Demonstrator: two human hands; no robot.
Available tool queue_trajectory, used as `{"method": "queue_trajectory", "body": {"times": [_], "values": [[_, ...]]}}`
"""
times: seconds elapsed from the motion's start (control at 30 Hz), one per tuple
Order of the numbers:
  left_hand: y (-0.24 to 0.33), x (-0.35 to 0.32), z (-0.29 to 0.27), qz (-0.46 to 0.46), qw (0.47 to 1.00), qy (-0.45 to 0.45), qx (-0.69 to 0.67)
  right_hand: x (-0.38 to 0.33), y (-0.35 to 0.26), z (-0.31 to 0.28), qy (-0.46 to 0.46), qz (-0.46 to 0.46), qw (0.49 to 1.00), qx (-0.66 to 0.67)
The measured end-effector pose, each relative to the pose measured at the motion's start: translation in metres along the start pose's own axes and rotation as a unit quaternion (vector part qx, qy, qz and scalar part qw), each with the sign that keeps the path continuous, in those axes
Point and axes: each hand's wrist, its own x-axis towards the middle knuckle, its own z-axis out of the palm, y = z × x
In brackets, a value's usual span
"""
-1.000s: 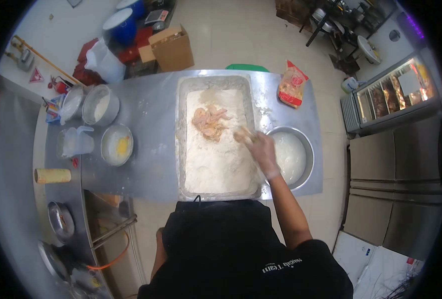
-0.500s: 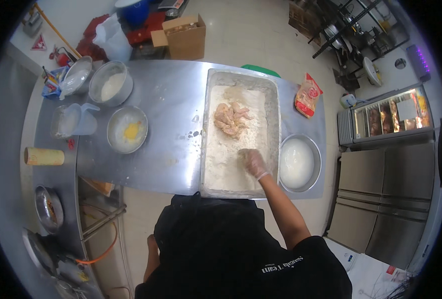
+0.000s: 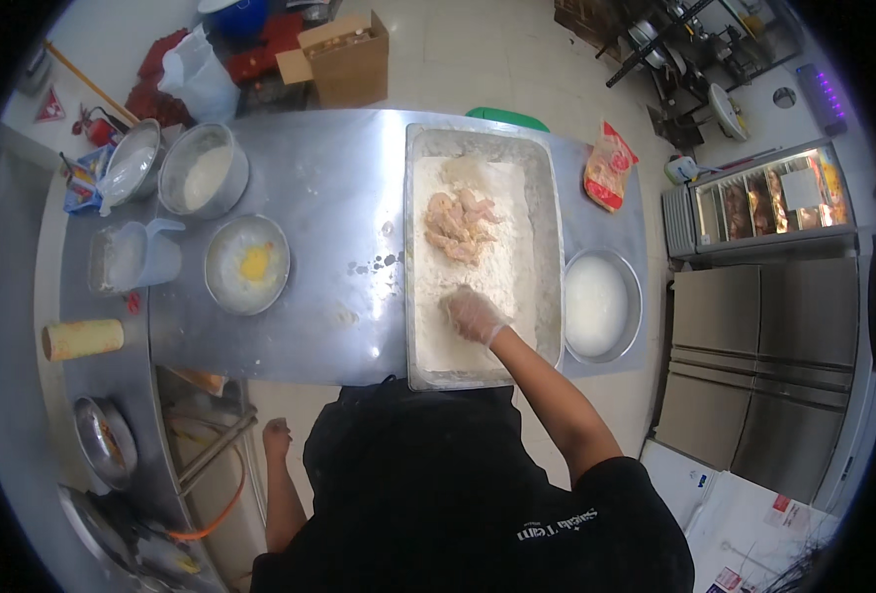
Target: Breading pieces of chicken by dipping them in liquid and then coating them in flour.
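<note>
A deep metal tray [image 3: 411,247] holds a bed of white flour [image 3: 438,346]. Raw chicken pieces [image 3: 458,229], partly dusted, lie in a heap on the flour toward the far end. My right hand [image 3: 473,316], in a clear plastic glove, is low over the flour on the near side of the chicken. Its fingers are curled in and coated with flour, and seem closed on some of it. Away from the table, my left hand [image 3: 277,437] hangs beside my body, bare and loosely closed, with nothing seen in it.
Right of the tray stands a round pan of whitish liquid [image 3: 598,306], with a red and clear packet [image 3: 610,168] beyond. To the left are a bowl with yellow powder [image 3: 250,265], a deep pot [image 3: 203,173], plastic jugs [image 3: 156,255] and a yellowish cylinder [image 3: 84,340].
My right hand has moved left and slightly farther away over the flour, closer to the chicken. My left hand has swung outward and come into fuller view. The whole view has shifted slightly.
</note>
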Motion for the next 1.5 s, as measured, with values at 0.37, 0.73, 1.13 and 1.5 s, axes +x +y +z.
{"method": "queue_trajectory", "body": {"times": [0.37, 0.73, 1.13, 1.5], "values": [[-0.065, 0.004, 0.002, 0.092, 0.977, -0.128, 0.14, -0.052, 0.05, -0.005, 0.036, 0.114, 0.97, 0.214], [-0.111, -0.003, -0.014, -0.009, 0.999, -0.04, -0.005, -0.043, 0.009, -0.065, -0.149, -0.051, 0.986, 0.055], [-0.031, 0.005, -0.002, 0.063, 0.992, -0.056, 0.089, -0.06, -0.019, -0.062, 0.014, -0.188, 0.98, -0.071], [0.01, -0.037, -0.017, 0.061, 0.976, -0.07, 0.197, -0.119, 0.039, -0.096, 0.14, 0.218, 0.883, 0.391]]}}
